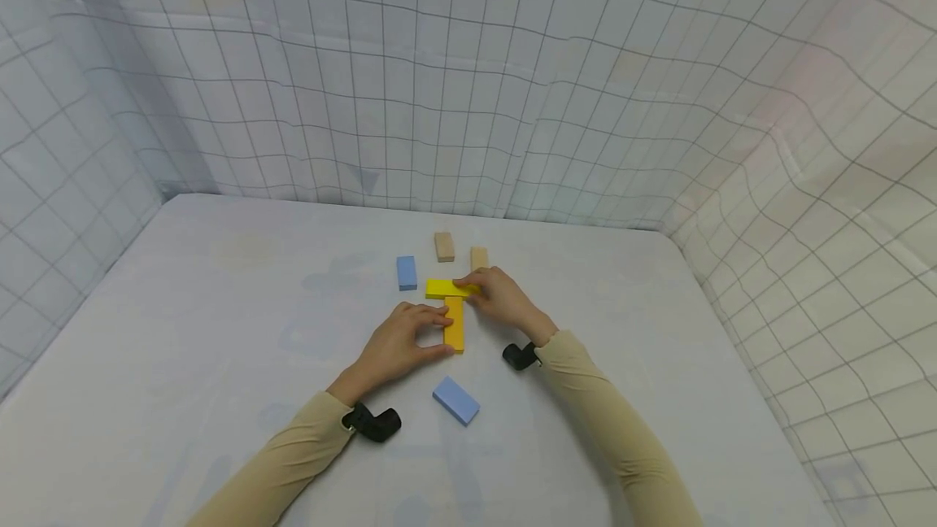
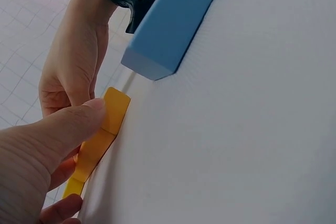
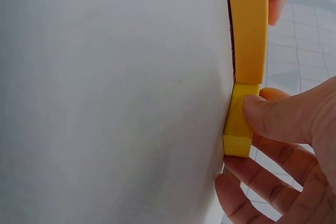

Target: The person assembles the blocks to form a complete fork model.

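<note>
A yellow block (image 1: 439, 289) lies crosswise on the white table, against the far end of an orange block (image 1: 455, 333), so the two form a T. My left hand (image 1: 395, 346) holds the orange block, thumb at its near end and fingers along its left side. In the left wrist view the thumb of the left hand (image 2: 39, 150) presses on the orange block (image 2: 97, 148). With thumb and fingers my right hand (image 1: 505, 299) pinches the right part of the yellow block. The right wrist view shows that thumb on the yellow block (image 3: 239, 116), whose side meets the orange block (image 3: 249, 30).
A blue block (image 1: 456, 401) lies slantwise nearer to me. Another blue block (image 1: 407, 273) stands left of the yellow one. Two wooden blocks, one farther back (image 1: 444, 247) and one behind the right hand (image 1: 479, 258), sit beyond. Gridded white curtains (image 1: 439, 104) surround the table (image 1: 220, 332).
</note>
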A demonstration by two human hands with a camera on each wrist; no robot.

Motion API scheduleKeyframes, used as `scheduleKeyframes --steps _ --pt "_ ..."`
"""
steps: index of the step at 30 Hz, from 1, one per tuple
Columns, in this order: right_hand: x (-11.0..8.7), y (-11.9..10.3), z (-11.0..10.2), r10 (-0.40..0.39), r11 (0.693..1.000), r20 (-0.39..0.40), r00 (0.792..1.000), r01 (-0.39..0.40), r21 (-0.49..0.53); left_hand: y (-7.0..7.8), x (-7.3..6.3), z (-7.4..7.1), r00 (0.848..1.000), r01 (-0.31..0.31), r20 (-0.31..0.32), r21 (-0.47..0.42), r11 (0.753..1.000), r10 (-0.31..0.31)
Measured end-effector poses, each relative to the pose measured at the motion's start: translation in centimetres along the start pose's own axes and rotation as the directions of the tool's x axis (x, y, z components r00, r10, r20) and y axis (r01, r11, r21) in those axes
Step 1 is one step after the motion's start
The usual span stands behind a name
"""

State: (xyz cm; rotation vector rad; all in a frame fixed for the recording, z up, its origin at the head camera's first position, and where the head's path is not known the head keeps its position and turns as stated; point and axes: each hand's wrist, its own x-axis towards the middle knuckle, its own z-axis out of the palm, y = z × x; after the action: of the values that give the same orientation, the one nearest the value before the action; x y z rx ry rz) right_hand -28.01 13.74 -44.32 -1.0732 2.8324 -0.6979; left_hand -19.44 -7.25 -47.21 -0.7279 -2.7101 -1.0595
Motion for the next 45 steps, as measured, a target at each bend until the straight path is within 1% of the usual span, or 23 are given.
scheduleKeyframes --steps 3,9,14,21,24,28,30,35,38,41,45 --pt "-0.1 -0.1 -0.1 0.007 1.000 0.006 1.000 -0.007 -0.004 0.0 0.1 0.1 1.000 0.007 0.007 0.003 1.000 -0.007" --pt "-0.2 -0.3 -0.3 0.018 1.000 0.010 1.000 -0.018 -0.016 0.0 0.2 0.1 1.000 0.001 0.011 0.008 1.000 -0.001" --pt "-0.2 -0.3 -0.4 0.001 1.000 0.010 1.000 -0.001 -0.025 0.1 0.4 -0.2 0.999 0.007 0.037 0.003 1.000 -0.007" --pt "-0.1 -0.4 -0.5 -0.016 1.000 0.020 1.000 0.017 -0.026 0.2 0.7 -0.7 0.999 -0.020 0.047 0.003 1.000 0.019" --pt "-0.1 -0.4 -0.5 -0.016 1.000 0.017 1.000 0.017 -0.013 0.4 0.8 -0.8 0.998 -0.011 0.065 0.012 1.000 0.010" --pt "-0.2 -0.3 -0.5 -0.026 1.000 0.010 1.000 0.026 0.012 0.6 0.9 -0.8 0.996 -0.014 0.094 0.064 0.998 0.008" --pt "-0.2 -0.2 -0.4 -0.031 0.999 0.007 0.999 0.031 0.021 0.7 1.0 -0.8 0.994 -0.029 0.108 0.103 0.994 0.018" --pt "-0.5 0.0 -0.2 -0.033 0.999 0.002 0.999 0.033 0.027 1.3 1.2 -0.9 0.991 -0.090 0.115 0.224 0.971 0.065" --pt "-0.6 0.1 -0.1 -0.028 0.999 0.000 1.000 0.028 0.019 1.7 1.2 -1.0 0.990 -0.109 0.111 0.275 0.955 0.082" --pt "-0.6 0.2 0.0 -0.032 0.999 -0.002 0.999 0.032 0.009 1.7 1.4 -1.0 0.990 -0.123 0.102 0.289 0.949 0.097" --pt "-0.5 0.3 -0.1 -0.045 0.999 -0.005 0.999 0.045 -0.002 1.4 1.7 -1.0 0.991 -0.119 0.086 0.265 0.957 0.099"
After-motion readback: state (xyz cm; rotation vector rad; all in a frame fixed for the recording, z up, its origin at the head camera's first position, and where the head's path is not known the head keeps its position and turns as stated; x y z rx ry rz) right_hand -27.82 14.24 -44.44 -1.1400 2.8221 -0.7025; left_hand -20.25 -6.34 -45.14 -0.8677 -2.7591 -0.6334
